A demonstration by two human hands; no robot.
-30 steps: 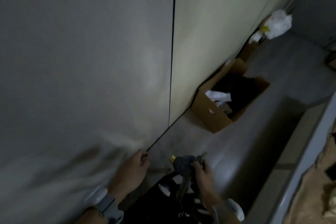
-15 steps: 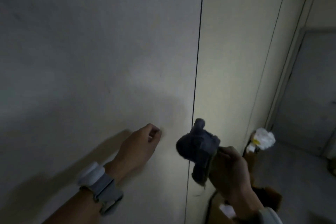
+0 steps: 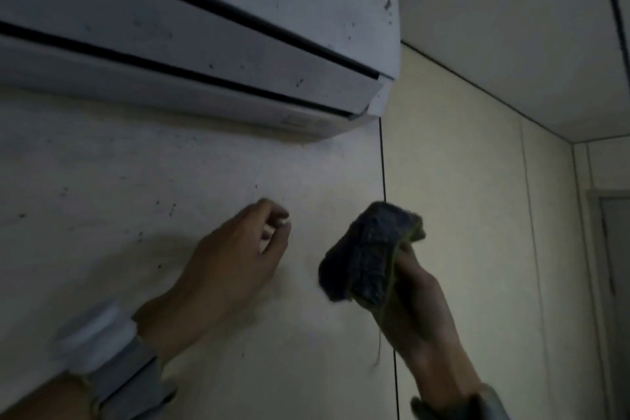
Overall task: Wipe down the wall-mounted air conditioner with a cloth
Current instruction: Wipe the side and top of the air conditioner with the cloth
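Observation:
A white wall-mounted air conditioner (image 3: 218,44) fills the upper left, its casing speckled with dark spots and crossed by two dark slots. Below its right end, my right hand (image 3: 414,303) holds up a bunched dark grey cloth (image 3: 368,252), apart from the unit. My left hand (image 3: 238,259) is raised beside it with fingers loosely curled, near the wall and holding nothing. Both hands are well below the unit's underside.
The pale wall (image 3: 102,215) under the unit has dark specks. A thin dark panel seam (image 3: 385,201) runs down from the unit's right corner. The ceiling (image 3: 511,27) meets the wall at upper right; a grey door frame (image 3: 610,249) stands at far right.
My view has swung up from the floor and cardboard box to the wall and then the air conditioner. Both hands have risen, the right one still carrying the cloth.

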